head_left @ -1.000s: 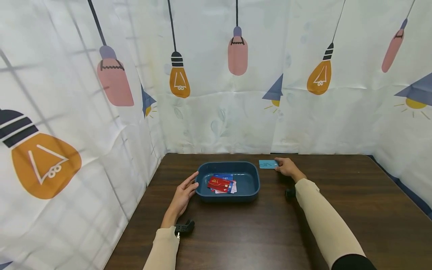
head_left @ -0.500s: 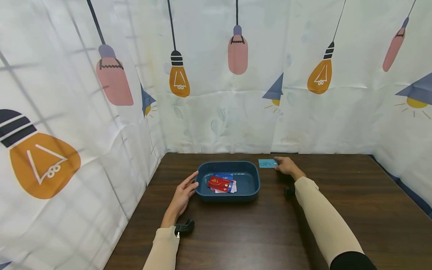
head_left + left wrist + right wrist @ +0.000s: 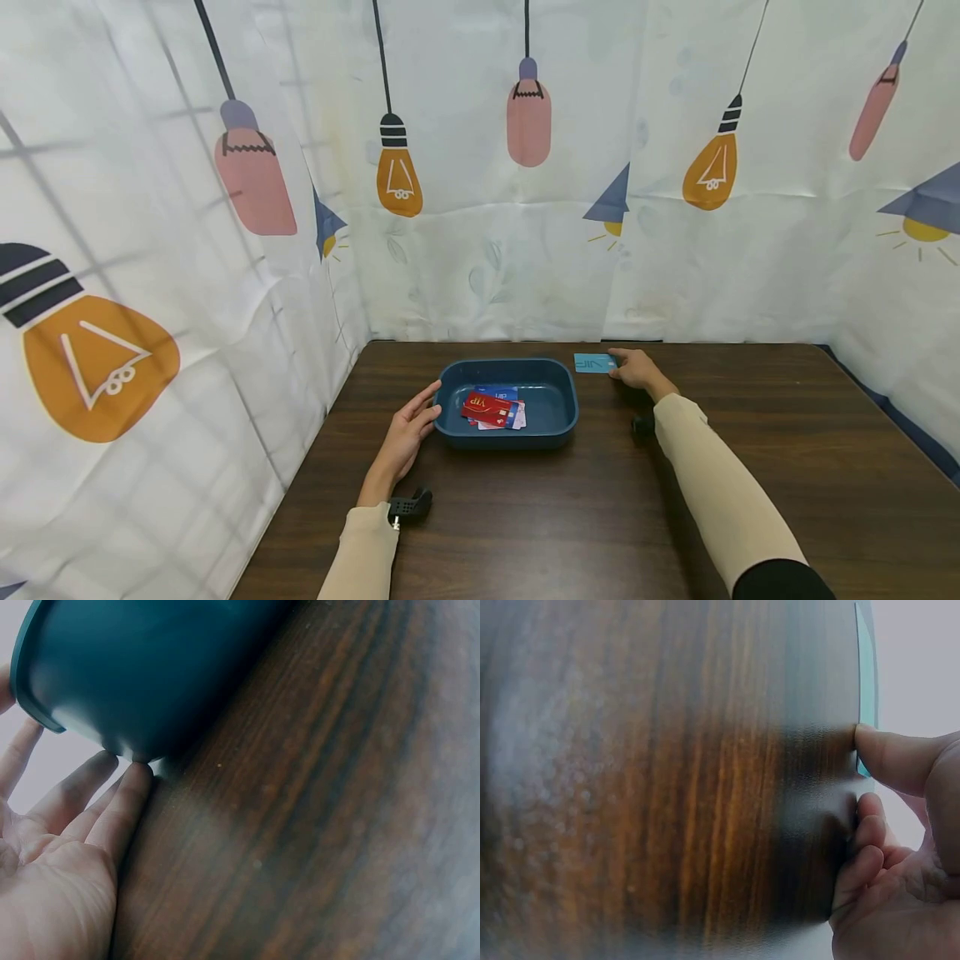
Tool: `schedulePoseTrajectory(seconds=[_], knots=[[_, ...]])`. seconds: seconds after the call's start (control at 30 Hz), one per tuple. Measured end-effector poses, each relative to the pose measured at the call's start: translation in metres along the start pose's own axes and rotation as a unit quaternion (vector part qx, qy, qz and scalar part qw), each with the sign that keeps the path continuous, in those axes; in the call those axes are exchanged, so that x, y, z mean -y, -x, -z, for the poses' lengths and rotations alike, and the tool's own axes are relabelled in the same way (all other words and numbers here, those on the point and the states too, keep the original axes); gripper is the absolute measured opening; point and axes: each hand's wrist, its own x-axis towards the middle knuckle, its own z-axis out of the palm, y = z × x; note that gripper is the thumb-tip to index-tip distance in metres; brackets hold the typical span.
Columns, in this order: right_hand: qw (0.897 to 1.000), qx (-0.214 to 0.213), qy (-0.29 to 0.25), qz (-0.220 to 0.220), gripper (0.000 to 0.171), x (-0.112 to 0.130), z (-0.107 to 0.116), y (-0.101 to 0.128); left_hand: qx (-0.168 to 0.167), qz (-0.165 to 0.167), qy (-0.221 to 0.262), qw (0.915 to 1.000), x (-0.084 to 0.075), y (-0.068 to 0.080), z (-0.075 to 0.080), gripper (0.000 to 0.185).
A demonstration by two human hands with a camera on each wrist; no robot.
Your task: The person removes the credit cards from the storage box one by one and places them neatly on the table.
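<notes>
Head view: right hand [image 3: 636, 369] is pinching the thin, stiff, slippery-looking teal card [image 3: 595, 362] at its right edge; left hand [image 3: 408, 429] is resting flat against the tray [image 3: 450, 400].

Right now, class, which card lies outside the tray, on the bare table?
The light blue card by the right hand. It lies flat on the table behind the tray; the red card and others lie inside.

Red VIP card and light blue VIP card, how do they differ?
The red VIP card lies inside the blue tray on top of other cards; the light blue VIP card lies alone on the table, the right hand touching its edge. Both are flat and read VIP.
</notes>
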Motion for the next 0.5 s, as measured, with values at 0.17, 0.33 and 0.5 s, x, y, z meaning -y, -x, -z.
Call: schedulePoseTrajectory(seconds=[0.17,0.33,0.5], knots=[[1.0,-0.005,0.0,0.0,0.059,-0.0004,-0.003,-0.0021,0.0,-0.001,-0.001,1.0,0.0,0.0002,0.0003,0.052],[1.0,-0.002,0.009,-0.006,0.058,0.0015,-0.0052,-0.0031,-0.001,0.0,-0.001,1.0,-0.0007,0.0005,0.0,0.052],[1.0,0.001,0.012,-0.003,0.059,0.0005,-0.0042,-0.0048,0.001,0.001,0.0,1.0,-0.0011,0.0002,-0.0002,0.052]])
